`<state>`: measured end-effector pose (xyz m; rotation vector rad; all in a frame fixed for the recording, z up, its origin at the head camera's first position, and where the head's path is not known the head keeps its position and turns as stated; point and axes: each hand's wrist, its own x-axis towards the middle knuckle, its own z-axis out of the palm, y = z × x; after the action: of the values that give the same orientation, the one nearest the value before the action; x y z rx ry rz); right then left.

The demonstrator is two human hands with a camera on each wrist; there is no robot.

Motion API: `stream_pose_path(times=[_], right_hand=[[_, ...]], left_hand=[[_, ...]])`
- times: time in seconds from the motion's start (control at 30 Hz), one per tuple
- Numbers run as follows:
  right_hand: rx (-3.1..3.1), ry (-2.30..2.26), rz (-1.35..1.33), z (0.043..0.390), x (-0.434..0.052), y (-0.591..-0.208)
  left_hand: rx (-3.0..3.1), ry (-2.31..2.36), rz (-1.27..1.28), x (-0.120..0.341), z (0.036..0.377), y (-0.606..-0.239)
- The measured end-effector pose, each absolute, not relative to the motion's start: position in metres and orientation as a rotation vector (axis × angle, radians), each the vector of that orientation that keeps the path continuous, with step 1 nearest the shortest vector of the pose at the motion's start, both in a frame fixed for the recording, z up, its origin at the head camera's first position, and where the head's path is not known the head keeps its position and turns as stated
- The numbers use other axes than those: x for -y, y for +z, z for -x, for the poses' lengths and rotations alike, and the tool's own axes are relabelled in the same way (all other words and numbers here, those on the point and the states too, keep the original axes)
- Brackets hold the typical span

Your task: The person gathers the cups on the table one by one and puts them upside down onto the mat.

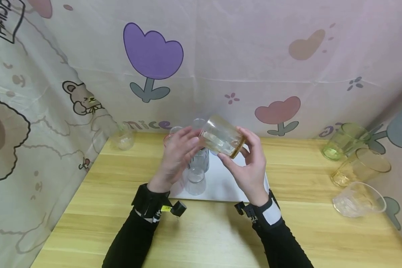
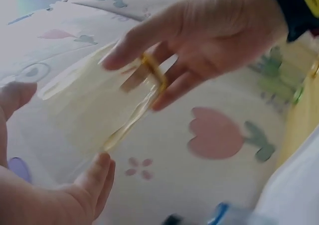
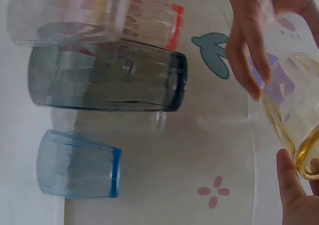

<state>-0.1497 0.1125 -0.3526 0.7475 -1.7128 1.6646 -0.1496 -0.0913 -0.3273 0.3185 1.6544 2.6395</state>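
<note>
Both hands held a yellowish glass point(image 1: 222, 136) tilted in the air above the white board point(image 1: 221, 182), the left hand point(image 1: 175, 156) with curled fingers around its top and the right hand point(image 1: 249, 163) pinching its base, while other glasses point(image 1: 198, 163) stood below.
</note>
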Motion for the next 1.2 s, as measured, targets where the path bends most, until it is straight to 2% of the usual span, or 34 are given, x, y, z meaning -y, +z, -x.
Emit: stream_pose_path(times=[0.2, 0.33, 0.5, 0.6, 0.87, 1.2], right_hand=[[1.666, 1.696, -0.672, 0.155, -0.111, -0.345], [1.685, 1.677, -0.632, 0.159, -0.113, -0.341], [1.77, 1.601, -0.598, 0.165, -0.117, -0.338], [1.839, 1.52, -0.565, 0.167, -0.119, -0.338], [1.931, 1.44, -0.527, 0.171, -0.123, -0.341], [2.171, 1.288, -0.47, 0.183, -0.132, -0.354]], left_hand=[[-1.908, 2.733, -0.325, 0.12, 0.15, -0.314], [-2.3, 2.695, -0.342, 0.145, 0.155, -0.315], [-2.904, 2.358, -0.121, 0.176, 0.163, -0.325], [-3.049, 2.126, 0.008, 0.19, 0.168, -0.332], [-3.144, 1.488, 0.11, 0.213, 0.185, -0.355], [-2.879, 1.175, 0.043, 0.224, 0.199, -0.386]])
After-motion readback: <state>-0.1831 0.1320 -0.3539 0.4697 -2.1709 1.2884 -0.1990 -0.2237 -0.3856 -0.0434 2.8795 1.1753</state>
